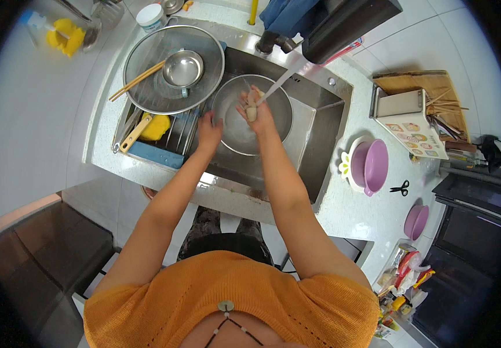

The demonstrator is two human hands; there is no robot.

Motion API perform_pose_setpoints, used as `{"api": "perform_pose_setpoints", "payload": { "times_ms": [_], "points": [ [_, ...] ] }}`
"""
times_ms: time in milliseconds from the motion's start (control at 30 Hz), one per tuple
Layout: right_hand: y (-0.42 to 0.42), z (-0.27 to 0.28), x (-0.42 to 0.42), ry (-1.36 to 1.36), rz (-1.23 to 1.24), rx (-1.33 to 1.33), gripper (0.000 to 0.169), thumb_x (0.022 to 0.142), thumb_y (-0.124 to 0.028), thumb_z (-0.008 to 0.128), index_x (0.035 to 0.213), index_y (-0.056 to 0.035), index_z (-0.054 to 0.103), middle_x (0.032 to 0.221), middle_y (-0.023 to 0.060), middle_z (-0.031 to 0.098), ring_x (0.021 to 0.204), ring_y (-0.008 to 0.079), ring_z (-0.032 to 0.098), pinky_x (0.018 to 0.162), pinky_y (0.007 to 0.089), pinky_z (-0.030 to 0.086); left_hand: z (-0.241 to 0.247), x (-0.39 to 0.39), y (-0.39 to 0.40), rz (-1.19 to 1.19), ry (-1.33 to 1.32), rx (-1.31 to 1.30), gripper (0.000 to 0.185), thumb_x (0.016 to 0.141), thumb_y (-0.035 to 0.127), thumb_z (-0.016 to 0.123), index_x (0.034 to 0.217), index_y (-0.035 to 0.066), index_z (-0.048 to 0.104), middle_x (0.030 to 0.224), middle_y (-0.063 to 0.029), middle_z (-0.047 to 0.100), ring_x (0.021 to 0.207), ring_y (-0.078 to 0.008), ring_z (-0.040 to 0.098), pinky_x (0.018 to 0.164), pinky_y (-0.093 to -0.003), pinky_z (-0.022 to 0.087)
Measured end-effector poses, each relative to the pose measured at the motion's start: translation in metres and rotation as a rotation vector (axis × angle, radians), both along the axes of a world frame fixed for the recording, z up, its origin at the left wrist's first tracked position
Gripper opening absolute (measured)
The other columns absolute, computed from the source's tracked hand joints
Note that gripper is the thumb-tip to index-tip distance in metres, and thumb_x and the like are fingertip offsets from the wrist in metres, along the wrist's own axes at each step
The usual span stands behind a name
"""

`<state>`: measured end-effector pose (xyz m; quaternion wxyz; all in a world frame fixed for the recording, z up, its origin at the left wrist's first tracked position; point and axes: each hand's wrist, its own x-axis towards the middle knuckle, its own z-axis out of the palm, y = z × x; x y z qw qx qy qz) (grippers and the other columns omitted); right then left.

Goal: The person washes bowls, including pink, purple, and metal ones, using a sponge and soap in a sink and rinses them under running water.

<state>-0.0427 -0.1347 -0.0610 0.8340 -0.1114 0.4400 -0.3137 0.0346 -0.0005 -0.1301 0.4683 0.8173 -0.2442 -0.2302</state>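
Observation:
Water runs from the faucet (pixel 291 71) onto my right hand (pixel 257 111), which is palm up over a round metal bowl or strainer (pixel 237 135) in the steel sink. Several small pale pieces (pixel 251 114) lie on its palm and fingers; what they are I cannot tell. My left hand (pixel 209 129) is at the left rim of that bowl, fingers slightly apart, with nothing seen in it. Up and left of it, a large round mesh strainer (pixel 141 98) rests over the sink's rack, bearing a small steel bowl (pixel 182 68) and wooden chopsticks (pixel 137 81).
A yellow sponge (pixel 155 127) and a wooden-handled utensil (pixel 135 134) lie on the sink's left rack. Purple containers (pixel 375 167) and black scissors (pixel 400 188) are on the right counter (pixel 346 217). A cutting board (pixel 407 79) leans behind a utensil holder (pixel 400 104).

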Motion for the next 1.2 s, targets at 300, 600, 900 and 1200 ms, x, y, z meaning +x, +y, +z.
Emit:
{"api": "perform_pose_setpoints", "payload": {
  "times_ms": [300, 600, 900, 1200],
  "points": [
    [-0.016, -0.045, -0.055, 0.532, 0.158, -0.256, 0.011, 0.085, -0.022, 0.054, 0.086, -0.0113, 0.056, 0.055, 0.0003, 0.046, 0.041, 0.0118, 0.042, 0.034, 0.0254, 0.030, 0.024, -0.013, 0.001, 0.061, 0.005, 0.075, 0.053, 0.071, 0.013, 0.065, 0.117, -0.003, 0.043, 0.110, -0.0209, 0.048, 0.101, -0.0316, 0.048, 0.084, -0.0381, 0.043],
    [0.010, -0.068, -0.065, 0.688, 0.068, -0.283, 0.012, 0.076, -0.015, 0.055, 0.070, -0.0050, 0.053, 0.046, 0.0020, 0.043, 0.035, 0.0130, 0.040, 0.034, 0.0287, 0.030, 0.002, -0.020, -0.009, 0.021, 1.091, 0.209, 0.044, 0.073, 0.015, 0.065, 0.111, 0.001, 0.047, 0.088, -0.0131, 0.056, 0.073, -0.0232, 0.059, 0.054, -0.0330, 0.055],
    [-0.022, -0.044, -0.119, 1.056, 0.227, -0.893, 0.026, 0.081, -0.027, 0.059, 0.082, -0.0015, 0.059, 0.073, 0.0131, 0.063, 0.068, 0.0251, 0.061, 0.062, 0.0339, 0.046, 0.074, -0.051, -0.030, -0.211, 0.634, 0.339, 0.043, 0.074, 0.003, 0.046, 0.116, 0.000, 0.037, 0.094, -0.0233, 0.057, 0.079, -0.0335, 0.061, 0.055, -0.0416, 0.053],
    [-0.026, -0.025, -0.192, 1.128, 0.211, -0.789, 0.020, 0.080, -0.022, 0.062, 0.086, -0.0026, 0.060, 0.059, 0.0043, 0.054, 0.045, 0.0110, 0.048, 0.041, 0.0266, 0.037, 0.112, -0.046, -0.011, -0.530, -0.507, 0.207, 0.066, 0.073, 0.002, 0.051, 0.132, 0.004, 0.020, 0.112, -0.0266, 0.048, 0.084, -0.0401, 0.058, 0.071, -0.0432, 0.050]
  ]
}}
